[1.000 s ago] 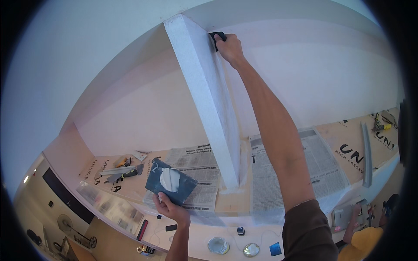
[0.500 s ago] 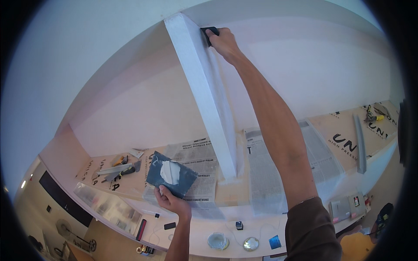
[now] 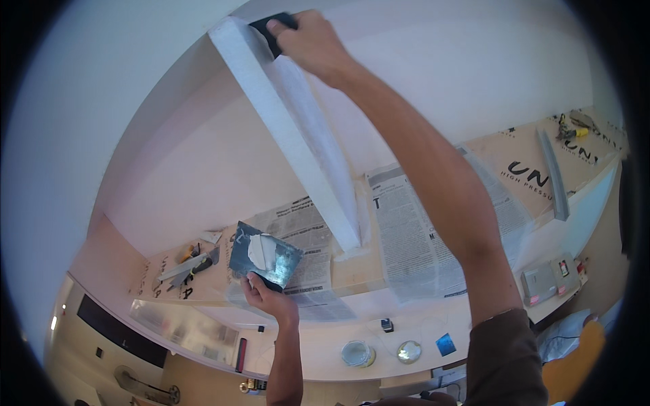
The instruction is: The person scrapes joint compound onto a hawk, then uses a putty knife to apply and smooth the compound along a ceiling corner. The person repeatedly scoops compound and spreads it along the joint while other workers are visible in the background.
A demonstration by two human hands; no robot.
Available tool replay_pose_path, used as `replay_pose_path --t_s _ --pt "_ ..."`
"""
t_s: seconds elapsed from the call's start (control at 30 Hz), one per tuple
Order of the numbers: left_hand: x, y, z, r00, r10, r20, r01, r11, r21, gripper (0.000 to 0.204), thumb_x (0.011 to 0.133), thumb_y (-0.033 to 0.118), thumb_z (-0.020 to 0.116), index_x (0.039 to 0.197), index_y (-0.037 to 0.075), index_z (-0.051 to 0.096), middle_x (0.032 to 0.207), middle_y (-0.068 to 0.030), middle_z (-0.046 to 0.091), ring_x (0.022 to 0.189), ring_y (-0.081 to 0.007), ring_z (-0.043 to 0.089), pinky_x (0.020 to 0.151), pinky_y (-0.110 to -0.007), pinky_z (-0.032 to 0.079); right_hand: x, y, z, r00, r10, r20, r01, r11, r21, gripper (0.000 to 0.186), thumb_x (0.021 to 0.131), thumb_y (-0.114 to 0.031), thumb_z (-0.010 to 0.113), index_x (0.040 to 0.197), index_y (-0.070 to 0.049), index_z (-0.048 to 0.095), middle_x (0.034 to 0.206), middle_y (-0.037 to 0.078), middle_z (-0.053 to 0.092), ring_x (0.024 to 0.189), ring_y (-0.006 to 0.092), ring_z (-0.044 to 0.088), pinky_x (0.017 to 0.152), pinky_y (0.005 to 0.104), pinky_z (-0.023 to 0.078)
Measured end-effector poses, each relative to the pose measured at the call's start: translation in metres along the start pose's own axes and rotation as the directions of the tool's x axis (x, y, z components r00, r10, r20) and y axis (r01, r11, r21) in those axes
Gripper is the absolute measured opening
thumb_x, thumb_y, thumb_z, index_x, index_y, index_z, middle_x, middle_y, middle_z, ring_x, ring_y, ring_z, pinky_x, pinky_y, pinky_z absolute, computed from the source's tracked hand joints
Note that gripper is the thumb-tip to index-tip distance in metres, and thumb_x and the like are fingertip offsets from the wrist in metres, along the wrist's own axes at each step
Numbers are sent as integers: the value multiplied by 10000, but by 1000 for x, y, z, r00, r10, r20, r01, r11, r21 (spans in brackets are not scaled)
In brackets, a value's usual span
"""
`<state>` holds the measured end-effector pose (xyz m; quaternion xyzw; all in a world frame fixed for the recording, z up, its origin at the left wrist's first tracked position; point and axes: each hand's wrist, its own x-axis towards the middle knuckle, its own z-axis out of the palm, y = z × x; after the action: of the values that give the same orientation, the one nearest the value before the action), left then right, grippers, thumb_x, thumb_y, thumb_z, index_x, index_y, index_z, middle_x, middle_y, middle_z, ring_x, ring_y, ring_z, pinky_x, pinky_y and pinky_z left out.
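Note:
High up, my right hand [image 3: 315, 46] grips a black putty knife [image 3: 276, 28], its blade at the right face of a white upright panel [image 3: 267, 111], close to the top. Lower down, my left hand [image 3: 272, 302] holds a flat metal filling blade [image 3: 286, 262] by its dark handle, face up. A lump of white putty [image 3: 260, 252] sits on that blade. Both hands are closed round their tools. The panel slants across the picture, with its foot on the covered ledge. My right fingers partly hide the putty knife.
Newspaper sheets [image 3: 420, 227] and printed brown board [image 3: 518, 152] cover the ledge. Hand tools [image 3: 193, 267] lie at its left, a long grey strip [image 3: 554, 176] and yellow-black tool [image 3: 574, 130] at its right. A tub [image 3: 357, 353] and round lid [image 3: 408, 352] stand on the lower shelf.
My right hand and the putty knife have moved up, nearer the panel's top. The view has shifted, with the panel further left. My left hand still holds the blade with putty.

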<state>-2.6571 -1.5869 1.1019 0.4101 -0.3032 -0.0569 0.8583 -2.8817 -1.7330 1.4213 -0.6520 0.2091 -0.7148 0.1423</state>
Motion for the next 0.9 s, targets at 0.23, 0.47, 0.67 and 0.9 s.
replay_pose_path --t_s 0.23,0.47,0.67,0.9 --pt "5 -12 -8 998 52 26 -52 999 14 396 1080 279 459 1313 -39 496 1210 -130 598 1086 -199 591 926 -342 484 43 92 -5 975 161 -156 -167 986 -26 357 964 -249 609 1015 91 706 908 247 717 857 312 697 774 389 532" --pt "3 -16 -7 993 118 -20 -115 986 123 447 1069 325 481 1337 -33 476 1264 -148 561 1133 -223 569 963 -360 475 61 141 24 976 203 -86 -196 977 81 344 927 -220 620 997 113 671 937 338 680 910 425 687 819 465 539" --pt "1 -16 -3 981 144 -131 -119 976 182 440 1066 344 486 1307 -25 491 1251 -140 568 1118 -216 569 953 -353 471 61 145 36 984 163 -71 -157 985 78 342 941 -221 614 1012 110 662 983 331 667 917 424 670 822 473 544" --pt "-5 -12 14 968 239 -81 -225 962 157 447 1050 363 540 1188 -61 507 903 -95 611 846 -143 586 764 -276 481 55 131 35 990 104 -96 -104 995 6 359 949 -226 605 1009 119 684 844 294 695 764 372 692 742 449 525"
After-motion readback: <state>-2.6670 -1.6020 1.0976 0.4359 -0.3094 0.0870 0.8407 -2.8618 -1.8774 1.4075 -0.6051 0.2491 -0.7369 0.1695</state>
